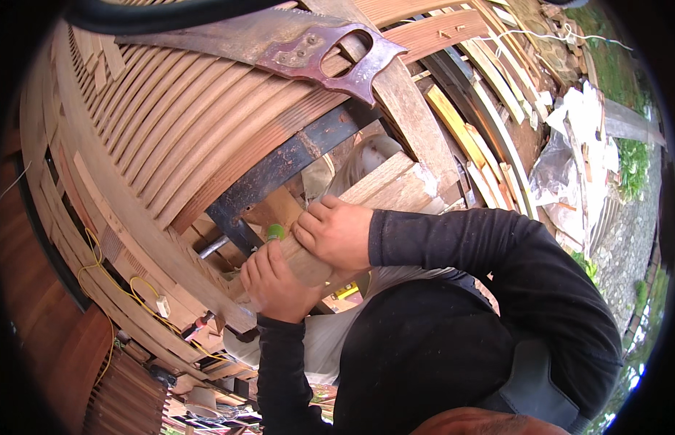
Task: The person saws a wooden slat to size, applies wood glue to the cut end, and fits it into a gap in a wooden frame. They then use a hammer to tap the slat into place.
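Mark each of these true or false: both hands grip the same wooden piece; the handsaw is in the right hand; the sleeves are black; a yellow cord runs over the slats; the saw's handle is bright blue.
1. Both hands grip the same wooden piece. True: the left hand and right hand close around it.
2. The handsaw is in the right hand. False: it lies on the wooden slats, apart from both hands.
3. The sleeves are black. True.
4. A yellow cord runs over the slats. True.
5. The saw's handle is bright blue. False: it is reddish brown.
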Available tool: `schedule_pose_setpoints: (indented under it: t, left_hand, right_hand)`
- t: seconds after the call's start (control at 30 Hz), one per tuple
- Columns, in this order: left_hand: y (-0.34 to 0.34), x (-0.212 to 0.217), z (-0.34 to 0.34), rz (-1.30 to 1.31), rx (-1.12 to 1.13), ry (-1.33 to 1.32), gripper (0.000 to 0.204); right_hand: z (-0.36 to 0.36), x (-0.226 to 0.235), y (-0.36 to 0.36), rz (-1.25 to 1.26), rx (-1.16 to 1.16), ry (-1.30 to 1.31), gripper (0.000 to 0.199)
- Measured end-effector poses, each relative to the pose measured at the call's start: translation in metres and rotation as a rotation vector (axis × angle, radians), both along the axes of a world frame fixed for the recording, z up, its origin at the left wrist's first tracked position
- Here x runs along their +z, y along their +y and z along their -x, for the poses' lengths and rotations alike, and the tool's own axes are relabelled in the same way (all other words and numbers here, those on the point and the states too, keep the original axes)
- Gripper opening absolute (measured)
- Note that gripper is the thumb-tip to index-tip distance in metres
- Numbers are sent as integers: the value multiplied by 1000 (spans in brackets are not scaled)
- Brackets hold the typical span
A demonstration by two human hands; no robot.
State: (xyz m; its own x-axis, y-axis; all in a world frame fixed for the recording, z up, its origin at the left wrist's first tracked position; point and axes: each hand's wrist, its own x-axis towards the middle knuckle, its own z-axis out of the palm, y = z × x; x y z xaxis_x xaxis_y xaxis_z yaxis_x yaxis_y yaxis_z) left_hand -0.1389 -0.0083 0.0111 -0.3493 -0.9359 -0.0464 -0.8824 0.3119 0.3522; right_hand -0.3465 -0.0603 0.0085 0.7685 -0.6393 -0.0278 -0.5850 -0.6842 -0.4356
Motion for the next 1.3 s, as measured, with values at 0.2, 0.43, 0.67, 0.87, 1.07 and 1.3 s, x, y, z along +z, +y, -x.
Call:
schedule_pose_setpoints:
  t: [0.2, 0.43, 0.67, 0.87, 1.07, 1.3]
  left_hand:
    - [6, -5, -4, 20, -19, 1, 91]
    - [13, 12, 2, -29, 16, -64, 100]
    - [93, 26, 8, 30, 138, 230, 44]
    - [176, 58, -20, -95, 433, 298, 12]
    - [226, 31, -93, 217, 563, 186, 12]
    - [225, -1, -101, 5, 988, 554, 16]
  right_hand:
    - [0, 3, 3, -66, 5, 24, 73]
    - [7, -2, 24, 150, -107, -33, 84]
    - [69, 25, 84, 100, -219, -310, 41]
    - [101, 46, 154, -234, -228, -292, 17]
    - [92, 25, 156, -182, -160, -109, 21]
    - [83, 20, 157, -123, -205, -13, 21]
